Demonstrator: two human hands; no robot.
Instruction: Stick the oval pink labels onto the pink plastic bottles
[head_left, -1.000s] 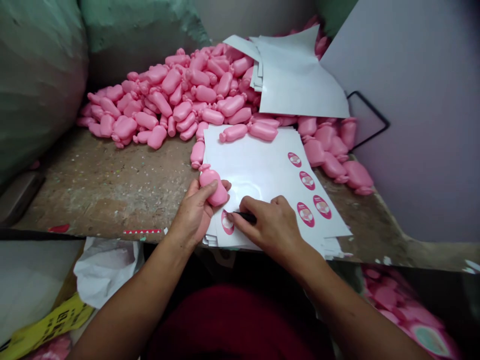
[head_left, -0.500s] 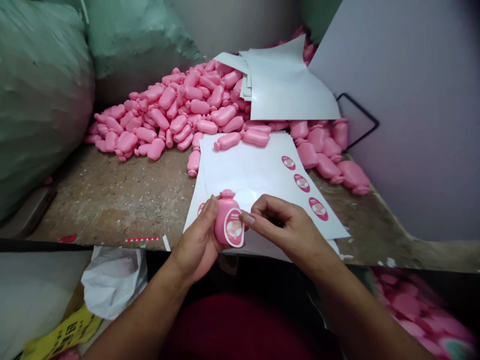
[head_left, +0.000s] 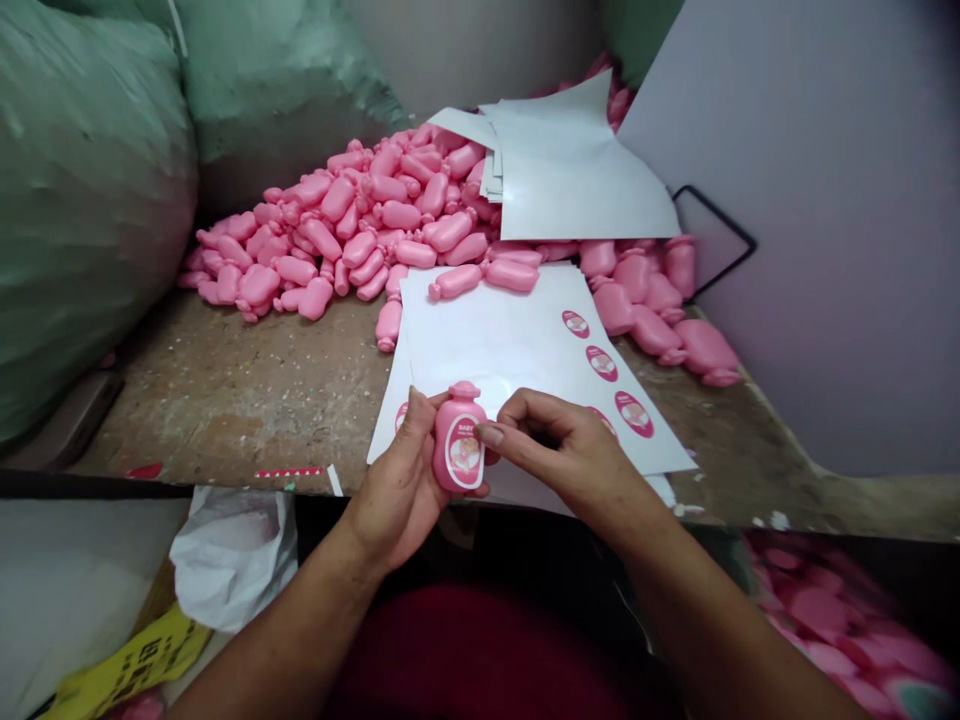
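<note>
My left hand (head_left: 401, 480) is closed round a small pink bottle (head_left: 457, 440), held upright over the table's near edge. An oval pink label sits on the bottle's front face. My right hand (head_left: 570, 455) is curled, with its thumb pressing the label's right edge. Something dark shows between the right fingers, too hidden to name. Under both hands lies a stack of white sticker sheets (head_left: 510, 340) with oval pink labels (head_left: 602, 362) along its right side.
A big heap of unlabelled pink bottles (head_left: 360, 215) fills the back of the worn table (head_left: 225, 390). Loose white sheets (head_left: 577, 175) rest on the heap. Green sacks (head_left: 82, 200) stand on the left. A bin of pink bottles (head_left: 832, 610) lies at lower right.
My left hand lifted the bottle off the sheet and turned it upright. My right hand brought a label from the sheet onto its front and now presses it flat.
</note>
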